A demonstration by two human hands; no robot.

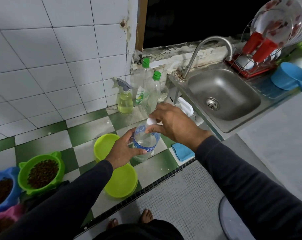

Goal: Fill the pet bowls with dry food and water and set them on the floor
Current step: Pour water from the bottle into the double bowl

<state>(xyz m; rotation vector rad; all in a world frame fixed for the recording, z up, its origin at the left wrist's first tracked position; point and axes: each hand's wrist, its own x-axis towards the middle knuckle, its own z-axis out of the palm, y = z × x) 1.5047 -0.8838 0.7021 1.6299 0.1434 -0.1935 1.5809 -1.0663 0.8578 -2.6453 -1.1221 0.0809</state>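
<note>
A clear water bottle [145, 141] with a blue label stands tilted over the green-and-white checked counter. My left hand [125, 150] grips its body. My right hand [172, 122] pinches its white cap [150, 122]. Two plain lime-green bowls sit beside the bottle, one behind my left hand [103, 144] and one at the counter's front edge [121, 181]. At the far left a green cat-eared bowl [41, 174] holds dry kibble. A blue bowl [1, 191] with kibble and a pink bowl [6, 217] sit at the frame's left edge.
A yellow spray bottle [125, 101] and two green-capped bottles [153, 90] stand by the tiled wall. A steel sink [223, 96] with a tap lies to the right, a dish rack [261, 51] and blue scoop [288, 77] beyond. A blue cloth [183, 151] lies on the counter. Bare feet show below.
</note>
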